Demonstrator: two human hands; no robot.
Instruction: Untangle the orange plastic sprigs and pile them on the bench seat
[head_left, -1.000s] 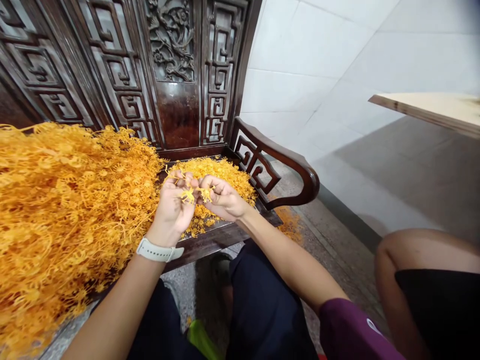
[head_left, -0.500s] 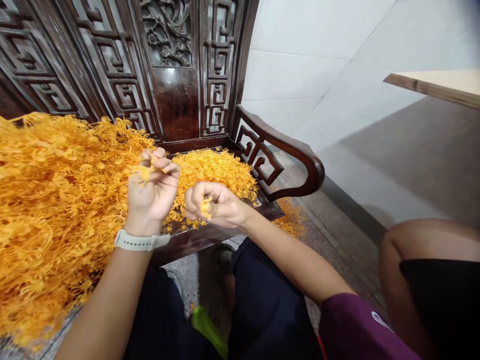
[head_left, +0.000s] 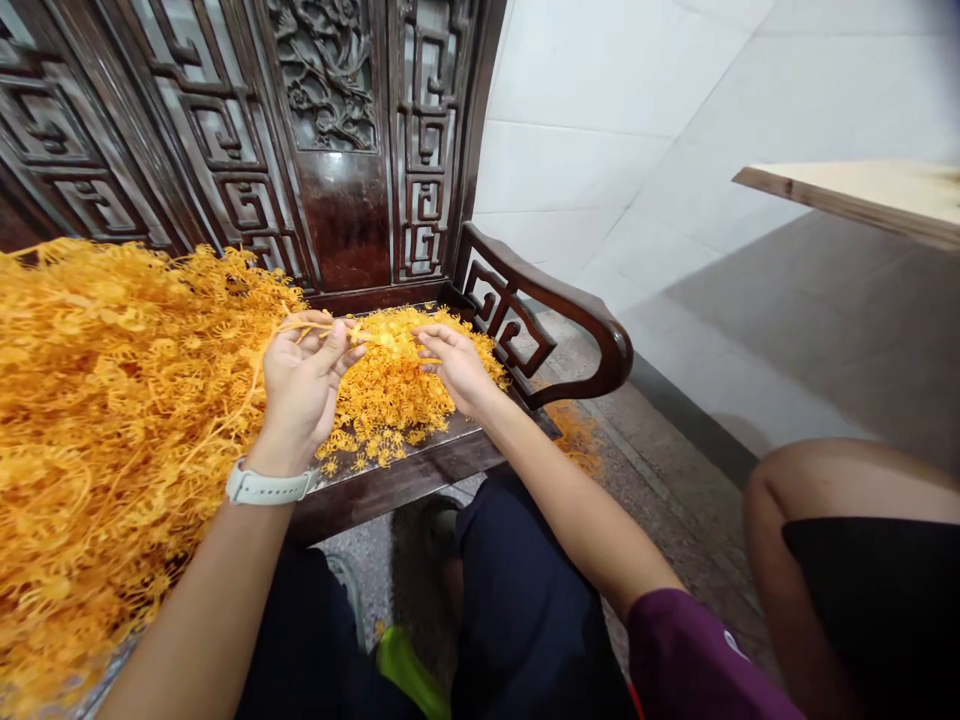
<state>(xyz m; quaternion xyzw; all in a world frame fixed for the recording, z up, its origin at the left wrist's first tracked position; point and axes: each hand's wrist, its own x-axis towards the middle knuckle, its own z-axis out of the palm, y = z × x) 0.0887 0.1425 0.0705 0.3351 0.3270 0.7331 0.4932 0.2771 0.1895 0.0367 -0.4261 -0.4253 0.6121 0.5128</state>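
Observation:
My left hand and my right hand hold between them a thin orange plastic sprig with small flower shapes, stretched over the seat of a dark carved wooden bench. The left thumb and fingers pinch its left part; the right fingertips pinch its right end. A white watch band sits on my left wrist. Below the hands lies a small pile of loose orange flower pieces. A big heap of uncut orange sprigs fills the bench to the left.
The bench's carved back and curved armrest close in the seat. Some orange bits lie on the stone floor. Another person's bare knee is at the right. A pale wooden tabletop edge juts in upper right.
A second ago both hands worked a small piece close together. The left hand then reached to the heap, and now both hands hold a fresh sprig drawn out over the small pile.

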